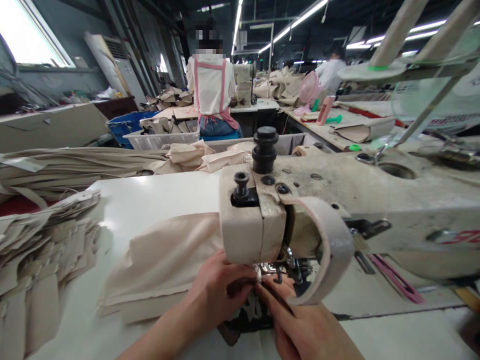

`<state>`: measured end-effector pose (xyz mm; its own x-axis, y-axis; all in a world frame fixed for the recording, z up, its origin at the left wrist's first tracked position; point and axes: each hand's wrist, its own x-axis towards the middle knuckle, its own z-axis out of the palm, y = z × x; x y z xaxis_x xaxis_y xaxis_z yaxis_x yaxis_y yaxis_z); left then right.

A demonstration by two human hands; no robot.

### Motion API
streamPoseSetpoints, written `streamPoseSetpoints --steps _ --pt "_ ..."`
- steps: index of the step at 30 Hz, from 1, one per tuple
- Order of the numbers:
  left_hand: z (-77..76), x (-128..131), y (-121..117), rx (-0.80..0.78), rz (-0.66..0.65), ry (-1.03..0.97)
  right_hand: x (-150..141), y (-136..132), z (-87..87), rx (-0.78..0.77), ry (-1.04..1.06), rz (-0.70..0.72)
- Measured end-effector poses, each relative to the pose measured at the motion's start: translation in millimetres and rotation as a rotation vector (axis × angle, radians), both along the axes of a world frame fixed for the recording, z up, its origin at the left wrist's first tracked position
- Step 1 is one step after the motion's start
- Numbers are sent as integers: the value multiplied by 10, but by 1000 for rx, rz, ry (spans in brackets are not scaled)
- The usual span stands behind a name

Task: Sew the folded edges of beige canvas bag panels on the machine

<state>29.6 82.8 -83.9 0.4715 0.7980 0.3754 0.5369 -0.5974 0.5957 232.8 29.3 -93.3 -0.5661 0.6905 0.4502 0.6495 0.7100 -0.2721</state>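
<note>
Head | sewing machine (318,175) — illegible lettering (464,237) | left hand (219,280) beside right hand (300,325)

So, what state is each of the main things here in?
Sewing machine: upright; running or not, can't tell.
Left-hand grip: fingers bent at the machine; hold unclear.
Right-hand grip: also at the machine; hold unclear.
Beige cloth: spread out, slightly rumpled.
Fabric pieces: loosely piled.
White crate: holding fabric.
Pink tool: lying down.
Ceiling lights: lit.

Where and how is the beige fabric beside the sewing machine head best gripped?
Probably pinch the fabric by its left edge, from the left: that end lies uncovered on the white table, while the machine head and left hand crowd the other.
</note>
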Motion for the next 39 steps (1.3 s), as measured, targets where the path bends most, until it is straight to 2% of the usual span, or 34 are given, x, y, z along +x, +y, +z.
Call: streamPoseSetpoints --steps 7,12,18,23,32,36,39 --pt "-133 32 -16 58 23 -13 -11 -13 -25 -2 1 -38" --pt "-59 58 -29 103 7 -17 -11 -35 5 -11 16 -60" --pt "75 45 -5 49 -59 91 -29 -28 28 27 -36 -77" --pt "10 73 -31 134 6 46 0 -13 31 36 -4 -62" --pt "-129 107 -51 182 49 -5 -13 21 37 102 -37 -62" --pt "-108 91 -69 167 60 10 3 1 25 64 -46 -59" --pt "-66 68 -69 140 3 33 53 -17 22 54 -55 -67"
